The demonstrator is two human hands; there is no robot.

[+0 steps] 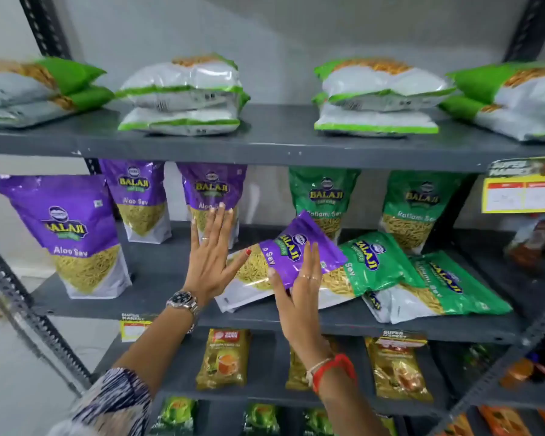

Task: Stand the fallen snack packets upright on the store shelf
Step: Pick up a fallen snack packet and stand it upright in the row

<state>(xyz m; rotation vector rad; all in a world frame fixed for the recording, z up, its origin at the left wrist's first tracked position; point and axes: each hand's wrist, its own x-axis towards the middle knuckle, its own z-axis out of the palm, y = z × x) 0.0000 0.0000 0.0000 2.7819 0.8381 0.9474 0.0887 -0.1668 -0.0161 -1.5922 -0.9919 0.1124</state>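
sleeve (pixel 117 401) lower left. left hand (pixel 211 259) fingers (pixel 220 221) spread, held nothing. right hand (pixel 302 287) lay straight-fingered on tilted purple packet (pixel 285 247), centre frame, middle shelf (pixel 158 278). likely best: tip onto white base, steady both sides.

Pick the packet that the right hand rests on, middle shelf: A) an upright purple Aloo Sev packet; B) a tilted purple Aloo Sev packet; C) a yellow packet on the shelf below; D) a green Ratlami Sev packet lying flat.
B: the right hand lies with straight fingers on the tilted purple Aloo Sev packet, while the left hand is spread open at that packet's lower end.
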